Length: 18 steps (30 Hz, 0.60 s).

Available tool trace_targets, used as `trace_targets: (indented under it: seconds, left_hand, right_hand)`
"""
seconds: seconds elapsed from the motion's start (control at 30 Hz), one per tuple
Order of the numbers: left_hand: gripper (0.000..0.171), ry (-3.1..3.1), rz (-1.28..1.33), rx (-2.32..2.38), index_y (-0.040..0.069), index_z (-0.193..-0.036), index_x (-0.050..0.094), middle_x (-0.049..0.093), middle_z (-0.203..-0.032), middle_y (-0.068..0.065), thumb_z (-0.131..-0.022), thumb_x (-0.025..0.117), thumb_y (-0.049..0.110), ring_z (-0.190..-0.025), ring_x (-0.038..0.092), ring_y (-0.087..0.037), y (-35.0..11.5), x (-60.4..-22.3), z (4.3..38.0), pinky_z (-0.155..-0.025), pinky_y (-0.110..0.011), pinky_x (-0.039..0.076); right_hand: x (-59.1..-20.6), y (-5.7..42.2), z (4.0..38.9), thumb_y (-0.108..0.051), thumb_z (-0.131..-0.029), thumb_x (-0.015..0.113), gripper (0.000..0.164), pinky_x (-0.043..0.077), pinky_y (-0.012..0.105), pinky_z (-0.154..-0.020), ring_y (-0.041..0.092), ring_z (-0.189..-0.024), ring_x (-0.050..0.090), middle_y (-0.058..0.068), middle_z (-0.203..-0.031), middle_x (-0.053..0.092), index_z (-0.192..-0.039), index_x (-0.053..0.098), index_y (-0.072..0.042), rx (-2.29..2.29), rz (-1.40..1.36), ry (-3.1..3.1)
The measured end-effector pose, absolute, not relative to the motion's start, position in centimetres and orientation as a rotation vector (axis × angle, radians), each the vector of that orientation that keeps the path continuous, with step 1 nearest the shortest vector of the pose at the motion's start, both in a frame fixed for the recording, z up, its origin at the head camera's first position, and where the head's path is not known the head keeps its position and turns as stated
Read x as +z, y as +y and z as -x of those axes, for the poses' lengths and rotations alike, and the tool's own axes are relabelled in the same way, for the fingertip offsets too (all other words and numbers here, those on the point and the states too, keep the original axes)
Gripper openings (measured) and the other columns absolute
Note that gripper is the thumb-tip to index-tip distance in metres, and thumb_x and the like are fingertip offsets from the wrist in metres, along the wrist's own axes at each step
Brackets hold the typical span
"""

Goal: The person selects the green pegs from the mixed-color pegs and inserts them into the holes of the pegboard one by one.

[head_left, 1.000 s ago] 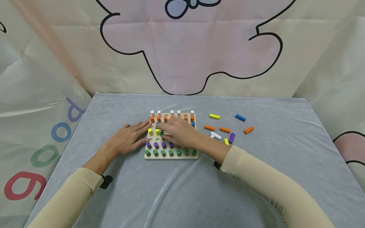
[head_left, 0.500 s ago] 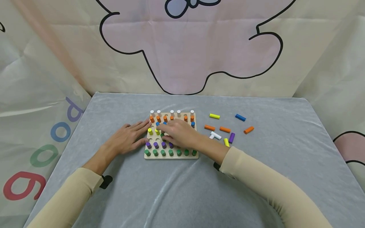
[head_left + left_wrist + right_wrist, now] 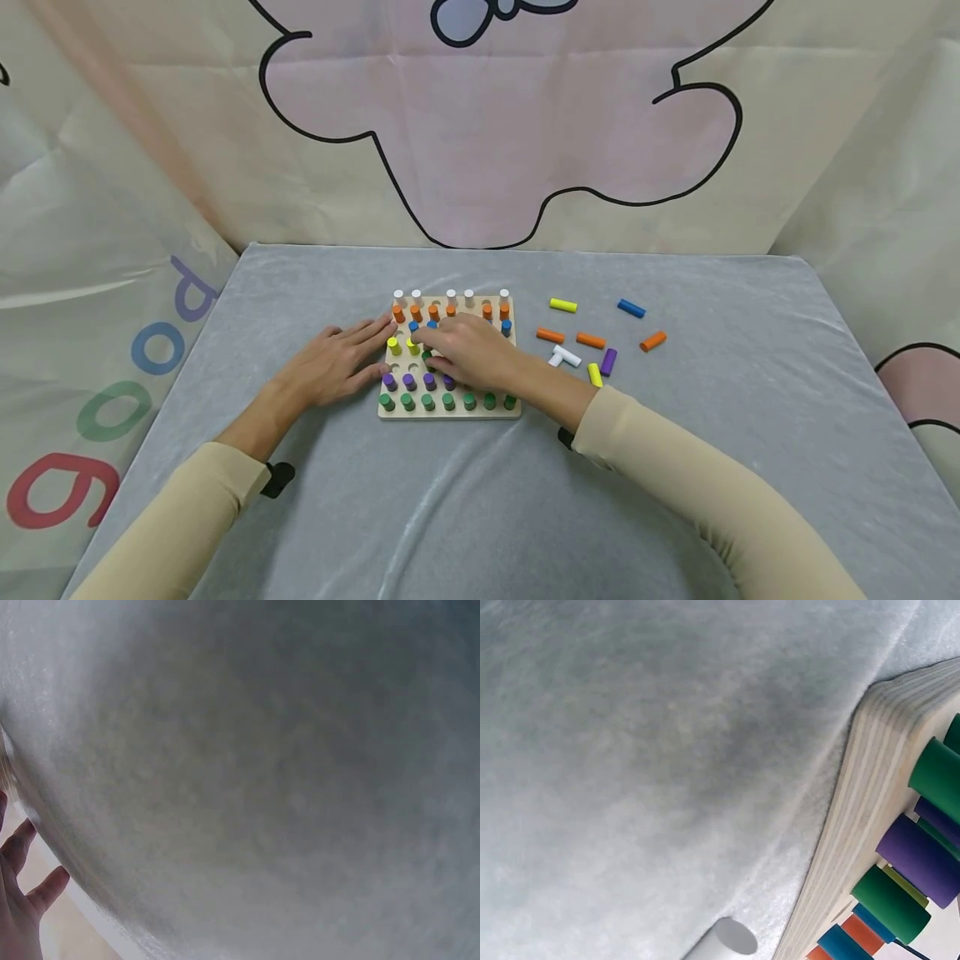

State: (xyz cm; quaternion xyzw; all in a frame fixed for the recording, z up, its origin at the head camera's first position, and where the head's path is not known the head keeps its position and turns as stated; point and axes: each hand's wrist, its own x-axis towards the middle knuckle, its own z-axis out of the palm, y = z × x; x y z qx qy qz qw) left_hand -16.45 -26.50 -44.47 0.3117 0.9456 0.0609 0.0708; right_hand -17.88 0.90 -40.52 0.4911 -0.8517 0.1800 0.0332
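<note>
A pale wooden pegboard (image 3: 450, 416) stands on the cloth, its rows filled with coloured pegs. My left hand (image 3: 330, 367) lies with fingers spread, fingertips and thumb right at the board's left edge; its fingers (image 3: 49, 889) show at the lower left of the left wrist view. Over the middle of the board my right hand (image 3: 472, 350) pinches a green peg (image 3: 427, 356) between thumb and index finger. That hand covers much of the yellow and blue rows. Holes with no peg show beside the yellow peg (image 3: 393, 346) and above the purple peg (image 3: 388, 382).
Loose pegs lie right of the board: a blue peg (image 3: 632, 308), a purple peg (image 3: 608, 362), a yellow peg (image 3: 563, 306), several orange ones and white ones. A white peg end (image 3: 737, 936) shows in the right wrist view. Grey cloth (image 3: 420, 500) covers the table.
My right hand has barely moved at the same spot; the green peg between its fingers sits slightly lower. My left hand holds its place at the board's edge.
</note>
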Motion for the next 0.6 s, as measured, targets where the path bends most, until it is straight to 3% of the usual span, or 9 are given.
trace_targets:
  seconds: [0.33,0.6]
  left_hand:
    - [0.071,2.849,-0.945,0.184,0.018,-0.160,0.022,0.020,-0.165,-0.005,-0.102,0.042,0.055,-0.146,0.031,-0.033,-26.4,-44.3,16.4,-0.103,-0.061,0.036]
    - [0.072,2.837,-0.947,0.185,0.016,-0.160,0.022,0.020,-0.165,-0.007,-0.102,0.044,0.053,-0.146,0.030,-0.035,-26.3,-44.2,16.5,-0.103,-0.062,0.035]
  right_hand:
    - [-40.6,1.1,17.8,-0.024,-0.094,0.071,0.031,0.047,0.027,-0.070,0.012,-0.071,0.057,0.000,-0.084,0.067,-0.121,0.067,-0.010,0.549,-1.508,-2.652]
    - [-39.1,3.0,17.9,-0.028,-0.095,0.069,0.036,0.049,0.037,-0.091,0.019,-0.100,0.066,0.004,-0.113,0.072,-0.125,0.066,-0.010,0.532,-1.469,-2.701]
